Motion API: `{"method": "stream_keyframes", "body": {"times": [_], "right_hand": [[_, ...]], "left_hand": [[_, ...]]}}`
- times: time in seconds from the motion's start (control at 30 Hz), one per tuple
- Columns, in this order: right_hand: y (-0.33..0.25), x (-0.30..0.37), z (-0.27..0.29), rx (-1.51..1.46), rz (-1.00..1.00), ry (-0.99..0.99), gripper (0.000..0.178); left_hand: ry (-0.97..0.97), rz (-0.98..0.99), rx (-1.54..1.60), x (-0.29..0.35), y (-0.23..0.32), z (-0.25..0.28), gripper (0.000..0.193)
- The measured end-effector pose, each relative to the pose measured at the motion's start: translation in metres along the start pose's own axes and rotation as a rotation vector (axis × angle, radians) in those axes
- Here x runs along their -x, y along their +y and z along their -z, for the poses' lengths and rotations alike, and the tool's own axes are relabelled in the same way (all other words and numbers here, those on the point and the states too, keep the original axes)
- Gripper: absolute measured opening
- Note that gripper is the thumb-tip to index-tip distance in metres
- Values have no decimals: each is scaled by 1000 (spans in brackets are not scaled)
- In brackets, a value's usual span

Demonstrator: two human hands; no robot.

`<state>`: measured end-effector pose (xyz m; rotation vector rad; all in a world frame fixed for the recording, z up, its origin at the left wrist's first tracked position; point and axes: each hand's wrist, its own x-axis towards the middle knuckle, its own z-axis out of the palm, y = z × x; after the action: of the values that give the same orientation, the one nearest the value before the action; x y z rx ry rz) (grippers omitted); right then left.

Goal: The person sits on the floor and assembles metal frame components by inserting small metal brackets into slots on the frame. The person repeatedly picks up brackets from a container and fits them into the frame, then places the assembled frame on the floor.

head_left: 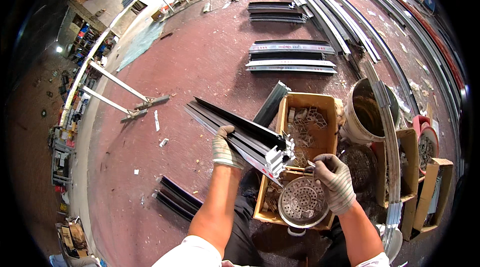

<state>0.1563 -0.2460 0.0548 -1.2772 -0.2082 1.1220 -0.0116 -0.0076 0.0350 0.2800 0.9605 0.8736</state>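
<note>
My left hand [226, 151], in a striped work glove, is closed round a dark metal profile [240, 134] that lies slantwise in front of me. Bright silvery cut ends [281, 156] show at the profile's near right end. My right hand [335, 182], gloved too, is pinched on a small pale piece [311, 164] just right of those ends; its exact kind is too small to make out. Below it a perforated metal pan [303, 195] with small clear bits sits on a cardboard box [259, 212]. Beyond, an open carton [312, 98] holds several small metal pieces.
A white bucket [356, 117], a dark round basin [361, 167] and open cartons [439, 207] crowd the right. One long profile [391, 167] crosses there. More profiles [292, 58] lie on the reddish floor ahead, and others [175, 199] near my left arm. A metal stand [145, 104] is at left.
</note>
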Motion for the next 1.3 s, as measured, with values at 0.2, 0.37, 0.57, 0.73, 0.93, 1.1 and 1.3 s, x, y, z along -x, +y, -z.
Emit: {"method": "stream_keyframes", "body": {"times": [0.2, 0.37, 0.57, 0.73, 0.93, 1.1, 1.3], "right_hand": [[-1, 3, -1, 140, -14, 26, 29], [2, 3, 1, 207, -15, 19, 23], [4, 5, 5, 109, -61, -19, 34], [4, 8, 0, 139, -33, -60, 39], [10, 6, 6, 147, 0, -81, 26], [10, 6, 3, 158, 73, -22, 22], [8, 14, -6, 142, 127, -23, 13]], "left_hand": [[-42, -1, -22, -37, -1, 28, 11], [-58, -48, -91, -20, -6, 19, 12], [-30, -100, -179, -20, -4, 14, 15], [-43, -119, -197, -21, -1, 18, 14], [8, -84, -168, -16, -3, 11, 8], [-16, -142, -186, -15, -3, 11, 8], [19, -151, -182, -22, -1, 15, 8]]}}
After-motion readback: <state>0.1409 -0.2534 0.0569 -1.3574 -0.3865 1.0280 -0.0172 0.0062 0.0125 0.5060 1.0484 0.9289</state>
